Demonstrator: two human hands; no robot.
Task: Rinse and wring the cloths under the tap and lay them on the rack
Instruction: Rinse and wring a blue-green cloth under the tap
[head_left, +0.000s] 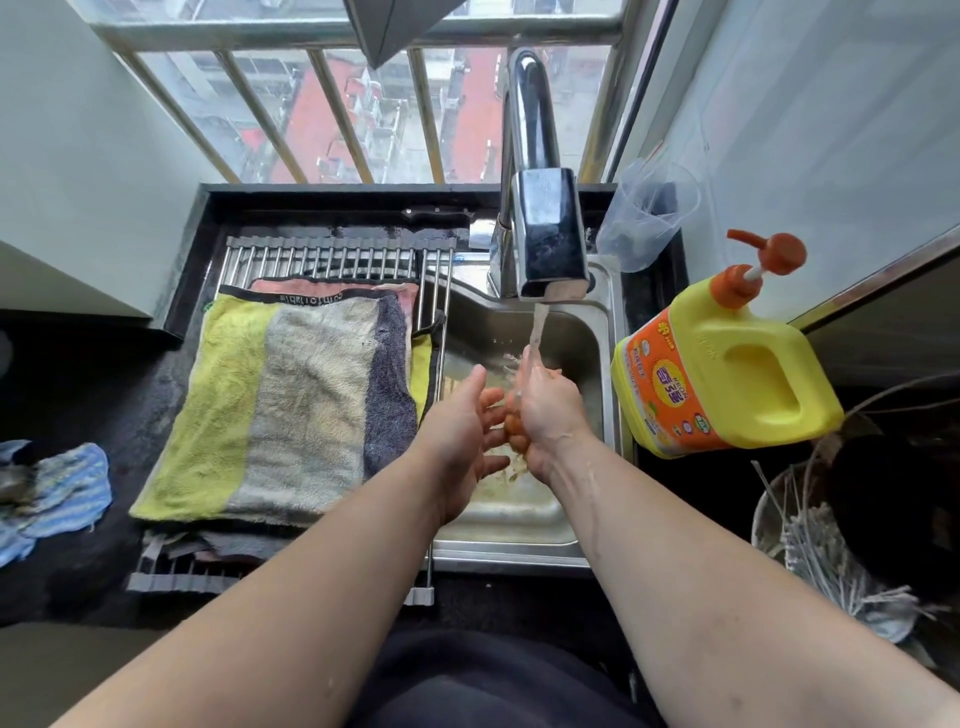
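now the left hand (462, 431) and right hand (545, 410) hold nothing, fingers loosely straight under the tap (545, 234); rub them in the stream (537, 332), then probably fetch the blue cloth (57, 483) at left.

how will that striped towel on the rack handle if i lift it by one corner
Probably floppy: the striped towel lies flat and drapes over the rack, so it should sag. Its thick terry pile may hold water, so likely heavy for its size. The pink cloth beneath might drag along.
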